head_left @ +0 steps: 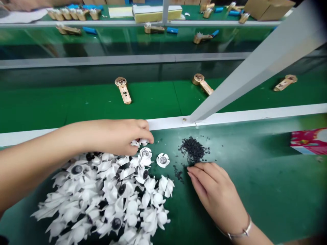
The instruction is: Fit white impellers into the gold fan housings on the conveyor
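My left hand [127,136] is closed at the far edge of a heap of small white fan blades [109,190], with one white fan blade [135,143] showing under its curled fingers. A single fan blade [162,160] lies face up between my hands, its hub showing. My right hand [217,190] pinches thumb and fingertips together at the near edge of a pile of tiny black pieces [192,149]. Whatever sits in that pinch is too small to make out. Some black pieces [178,173] lie scattered left of my right fingertips.
Beyond a white rail [168,124], gold handheld fan bodies [123,90] lie on a green belt [153,98]. A slanted white post [245,71] rises at right, near a red box [310,141]. Further back are blue cylinders [172,30] and a cardboard box [268,9]. A co-worker's arm [30,4] appears top left.
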The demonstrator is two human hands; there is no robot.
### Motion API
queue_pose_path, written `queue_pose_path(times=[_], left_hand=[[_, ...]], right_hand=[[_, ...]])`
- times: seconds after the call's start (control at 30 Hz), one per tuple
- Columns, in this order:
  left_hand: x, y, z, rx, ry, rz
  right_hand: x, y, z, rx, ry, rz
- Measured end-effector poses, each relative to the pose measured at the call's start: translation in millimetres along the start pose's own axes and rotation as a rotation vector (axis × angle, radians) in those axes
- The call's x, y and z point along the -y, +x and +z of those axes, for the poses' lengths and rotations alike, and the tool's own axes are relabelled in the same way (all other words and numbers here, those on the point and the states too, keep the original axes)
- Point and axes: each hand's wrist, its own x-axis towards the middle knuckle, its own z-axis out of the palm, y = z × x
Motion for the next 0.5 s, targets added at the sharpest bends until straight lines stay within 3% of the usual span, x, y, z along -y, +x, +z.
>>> queue_pose_path(times=[0.27, 0.33, 0.4, 0.5], left_hand=[[15, 5, 10.3, -0.302, -0.124, 0.051], [8, -6, 11.6, -0.426, -0.155, 0.096], [-3, -20, 16.3, -0.526, -0.239, 0.154], [-20, -41, 29.7, -0.542, -0.69, 0.212]], right_hand=[[2, 18, -4, 0.142, -0.327, -0.244], [7, 30, -7, 0.111, -0.184, -0.195], [19, 49, -14, 0.063, 0.11, -0.081], [49, 81, -26, -0.023, 0.519, 0.052]])
